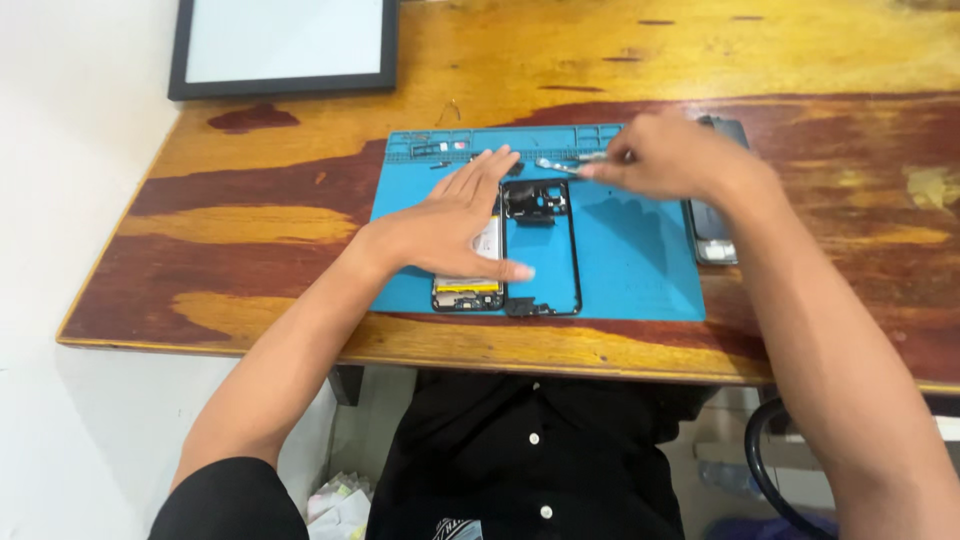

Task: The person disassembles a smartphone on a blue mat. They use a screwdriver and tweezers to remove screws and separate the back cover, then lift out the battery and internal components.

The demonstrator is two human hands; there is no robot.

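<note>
My left hand (455,218) lies flat, fingers spread, on an opened phone (468,290) whose yellow-edged battery end shows below my palm. Right beside it on the blue work mat (630,270) lies a black phone frame (543,245), empty in the middle. My right hand (665,155) hovers over the mat's top edge, fingers pinched on a slim metal tool (565,165), probably tweezers, pointing left. The tool tip is blurred.
The mat's back row has small tray slots (440,148) with tiny parts. A dark phone panel (712,230) lies at the mat's right edge. A black-framed white board (285,45) sits at the wooden table's (250,200) back left.
</note>
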